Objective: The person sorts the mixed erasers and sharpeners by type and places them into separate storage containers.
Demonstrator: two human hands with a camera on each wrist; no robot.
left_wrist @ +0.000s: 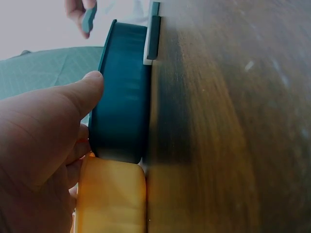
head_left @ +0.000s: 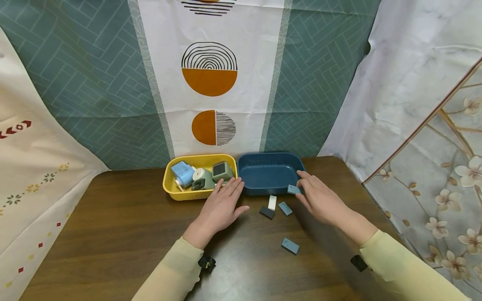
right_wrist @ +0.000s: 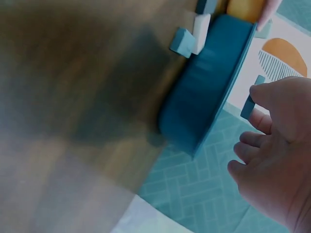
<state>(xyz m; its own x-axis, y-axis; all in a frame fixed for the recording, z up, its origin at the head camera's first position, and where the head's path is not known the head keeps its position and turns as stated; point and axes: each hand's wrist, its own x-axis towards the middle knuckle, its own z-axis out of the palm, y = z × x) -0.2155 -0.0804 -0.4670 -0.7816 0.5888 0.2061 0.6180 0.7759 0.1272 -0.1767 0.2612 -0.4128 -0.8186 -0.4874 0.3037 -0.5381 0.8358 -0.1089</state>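
Observation:
My right hand (head_left: 321, 198) pinches a small blue-grey rectangular block (head_left: 293, 190) between thumb and finger. It is held above the front right corner of the dark blue tray (head_left: 246, 192); in the right wrist view the pinched block (right_wrist: 252, 99) is clear of the tray's rim. My left hand (head_left: 222, 207) lies with fairly straight fingers over the near rims where the yellow tray (head_left: 168, 184) and blue tray meet, its thumb pointing right. In front of the blue tray lie a white block (head_left: 272, 202), a black block (head_left: 267, 212) and a blue-grey block (head_left: 285, 208).
Another blue-grey block (head_left: 290, 246) lies nearer me on the brown wooden table (head_left: 113, 234). Inside the yellow tray are a light blue bottle-like item (head_left: 182, 172), a green box-shaped item (head_left: 222, 171) and other small things. Patterned cloths (head_left: 94, 83) hang behind and at both sides.

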